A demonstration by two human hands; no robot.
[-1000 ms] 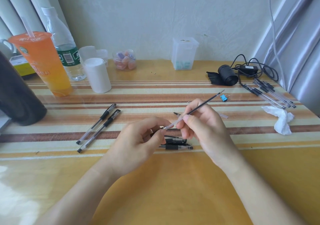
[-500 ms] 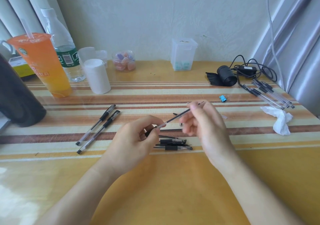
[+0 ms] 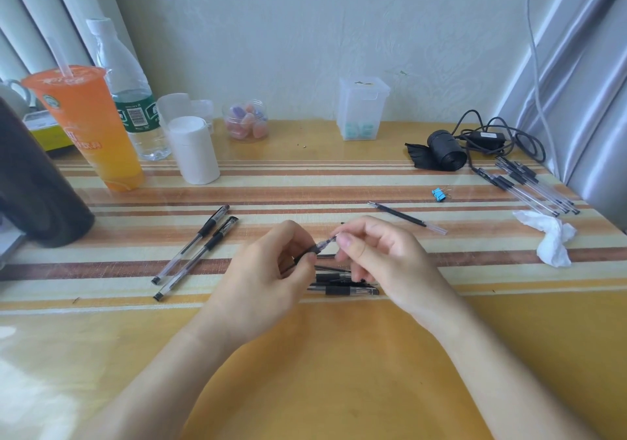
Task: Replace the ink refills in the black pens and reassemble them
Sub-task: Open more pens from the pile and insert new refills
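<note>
Head view: near the middle of the frame, both hands meet just above the tabletop (image 3: 339,365) on one black pen (image 3: 321,245), which slants up toward the right. The left hand (image 3: 268,280) has its grip closed round the pen's dark lower section, fingers curled over it. The right hand (image 3: 383,263) has its grip narrowed to a pinch, thumb and forefinger on the pen's clear upper end. Under the hands lies a small heap of pens and parts (image 3: 342,291); I count perhaps three barrels, though the fingers cover much of it. Left of centre, two whole pens (image 3: 191,243) lie side by side, parallel and slanted. Right of centre lies one loose refill (image 3: 407,218), alone on the stripes. At the right edge lies a bundle of clear pens (image 3: 529,185), packed too close to count surely. Near them are one blue binder clip (image 3: 438,195) and one crumpled tissue (image 3: 553,239). Along the back, from the upper left, stand one orange drink cup (image 3: 91,134) with a straw, one water bottle (image 3: 135,100), one white canister (image 3: 193,151), one small jar (image 3: 246,124) of coloured pieces and one clear box (image 3: 361,110). In the upper right lie one black roll (image 3: 444,149) and one coiled cable (image 3: 522,141).
</note>
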